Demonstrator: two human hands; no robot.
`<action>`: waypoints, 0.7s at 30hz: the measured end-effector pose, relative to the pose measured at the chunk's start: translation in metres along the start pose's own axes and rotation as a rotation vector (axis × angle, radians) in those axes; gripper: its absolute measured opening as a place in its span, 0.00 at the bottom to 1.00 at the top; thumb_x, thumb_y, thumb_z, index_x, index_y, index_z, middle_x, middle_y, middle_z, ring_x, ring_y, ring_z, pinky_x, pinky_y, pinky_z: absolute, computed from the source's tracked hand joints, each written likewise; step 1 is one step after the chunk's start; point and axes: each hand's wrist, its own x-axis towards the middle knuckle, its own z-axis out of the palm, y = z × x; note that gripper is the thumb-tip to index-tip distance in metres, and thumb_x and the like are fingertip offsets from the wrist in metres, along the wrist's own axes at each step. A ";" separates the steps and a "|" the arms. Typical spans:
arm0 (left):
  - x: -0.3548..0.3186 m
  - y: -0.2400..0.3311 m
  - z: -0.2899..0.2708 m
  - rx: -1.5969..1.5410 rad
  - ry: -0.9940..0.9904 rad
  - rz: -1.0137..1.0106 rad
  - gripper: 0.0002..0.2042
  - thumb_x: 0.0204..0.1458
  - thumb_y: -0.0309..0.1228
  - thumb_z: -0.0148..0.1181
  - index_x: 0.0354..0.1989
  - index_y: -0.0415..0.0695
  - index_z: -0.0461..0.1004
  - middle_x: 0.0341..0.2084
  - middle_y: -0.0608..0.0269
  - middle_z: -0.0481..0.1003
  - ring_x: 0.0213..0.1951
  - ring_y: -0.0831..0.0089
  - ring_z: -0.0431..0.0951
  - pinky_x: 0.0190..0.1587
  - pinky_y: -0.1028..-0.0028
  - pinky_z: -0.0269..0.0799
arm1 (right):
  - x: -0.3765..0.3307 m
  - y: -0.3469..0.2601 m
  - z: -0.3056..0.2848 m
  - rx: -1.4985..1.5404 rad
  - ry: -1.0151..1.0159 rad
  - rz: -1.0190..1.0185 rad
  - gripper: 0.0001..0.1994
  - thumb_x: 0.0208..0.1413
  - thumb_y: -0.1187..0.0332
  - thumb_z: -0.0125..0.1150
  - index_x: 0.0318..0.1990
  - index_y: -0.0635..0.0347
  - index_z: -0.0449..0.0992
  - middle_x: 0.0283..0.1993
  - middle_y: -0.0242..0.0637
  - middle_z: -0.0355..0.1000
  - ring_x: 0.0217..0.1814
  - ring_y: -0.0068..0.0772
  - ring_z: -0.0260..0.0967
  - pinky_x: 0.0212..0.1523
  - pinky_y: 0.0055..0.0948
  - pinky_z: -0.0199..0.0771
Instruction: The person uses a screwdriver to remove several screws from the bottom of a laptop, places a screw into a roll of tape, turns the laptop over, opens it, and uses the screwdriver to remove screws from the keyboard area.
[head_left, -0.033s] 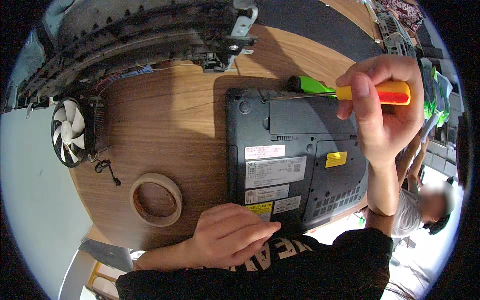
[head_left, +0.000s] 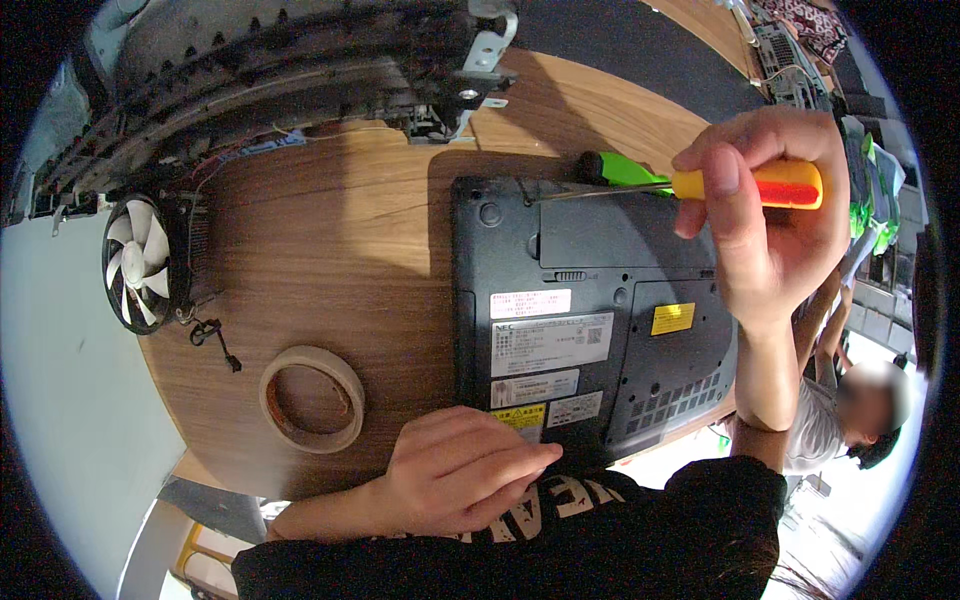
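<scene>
A black laptop [head_left: 590,262] lies upside down on the wooden table, its underside showing labels, a vent grille and screw holes. My right hand [head_left: 760,215] is closed around the yellow and red handle of a screwdriver [head_left: 795,186]. The thin shaft slants left over the laptop, and its tip meets the casing near the far left corner, by a small hole. My left hand [head_left: 465,470] is closed at the laptop's near left edge with its fingers curled; whatever they hold, if anything, is hidden. Beyond the laptop lies a green and black tool handle [head_left: 625,170], partly hidden.
To the left, a roll of tape [head_left: 312,400] lies on the table [head_left: 330,250]. A white-bladed cooling fan [head_left: 135,258] with a short cable stands farther left. A large dark machine part [head_left: 290,85] spans the far left side. Another person [head_left: 815,425] is at the right.
</scene>
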 end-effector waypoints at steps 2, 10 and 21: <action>0.001 0.000 0.000 -0.008 -0.004 -0.014 0.16 0.39 0.20 0.66 0.40 0.43 0.77 0.24 0.62 0.77 0.26 0.66 0.78 0.29 0.70 0.76 | 0.003 -0.002 0.003 0.027 0.001 0.027 0.08 0.57 0.74 0.56 0.38 0.64 0.62 0.30 0.45 0.72 0.18 0.20 0.66 0.18 0.14 0.65; -0.001 -0.001 -0.003 0.004 0.012 -0.006 0.15 0.40 0.20 0.65 0.40 0.41 0.77 0.24 0.61 0.77 0.26 0.68 0.78 0.27 0.72 0.74 | 0.014 -0.008 0.017 -0.053 0.019 -0.091 0.13 0.51 0.76 0.64 0.39 0.66 0.64 0.29 0.42 0.72 0.20 0.22 0.68 0.20 0.14 0.66; 0.001 0.011 0.008 0.104 0.070 -0.078 0.09 0.46 0.19 0.57 0.36 0.41 0.77 0.23 0.58 0.78 0.23 0.66 0.78 0.28 0.71 0.73 | 0.036 -0.033 -0.010 -0.725 -0.060 -0.108 0.26 0.56 0.43 0.47 0.23 0.58 0.75 0.21 0.43 0.71 0.22 0.45 0.73 0.20 0.40 0.71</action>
